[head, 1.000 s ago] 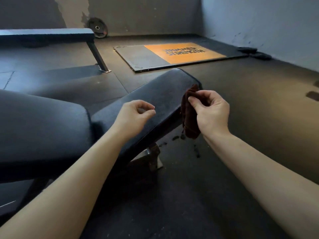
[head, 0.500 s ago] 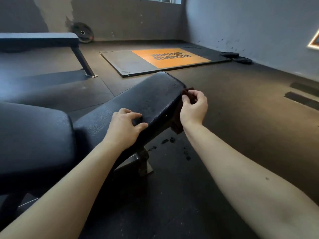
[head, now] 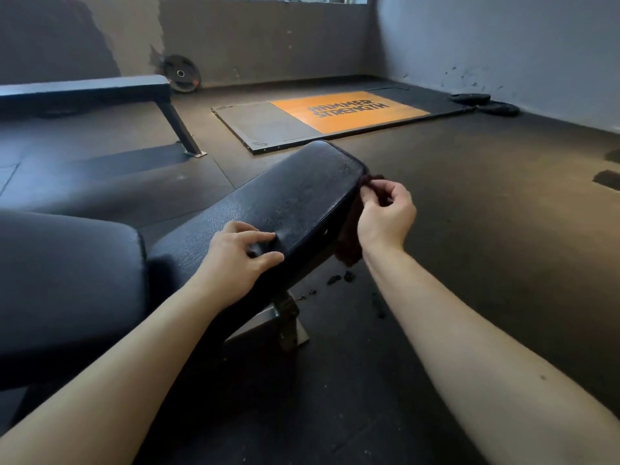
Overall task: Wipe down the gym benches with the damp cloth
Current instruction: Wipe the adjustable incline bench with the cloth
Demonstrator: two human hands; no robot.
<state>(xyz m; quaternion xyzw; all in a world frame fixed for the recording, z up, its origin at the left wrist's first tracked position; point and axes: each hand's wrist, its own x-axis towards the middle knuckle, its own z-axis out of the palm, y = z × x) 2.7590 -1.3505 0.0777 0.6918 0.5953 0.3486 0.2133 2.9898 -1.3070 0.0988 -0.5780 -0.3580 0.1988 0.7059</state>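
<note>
A person braces against a black padded bench (head: 302,196) in a dim weight room, cloth at the ready. The left hand (head: 241,260), which hung loosely curled above the pad a second ago, now sits on the near edge of the pad, its fingers (head: 255,234) bent over the top and the thumb along the side, gripping the pad. The right hand (head: 385,216), which held the cloth out in the air clear of the bench, has carried it forward to the right side of the pad near its far end. Its fingers pinch the top of the dark brown cloth (head: 349,250), which hangs down beside the pad's side, touching it or nearly so. The view has also tipped up and closed in on the bench. Taken together, the shift suggests the pause is over: one hand steadies, the other lines up a wipe along the pad's side or end, though no stroke across the top is under way yet. Dark crumbs (head: 339,278) dot the rubber floor (head: 469,263) under the cloth. A second, flat bench (head: 100,88) waits at the back left, by all appearances still to be done.
</note>
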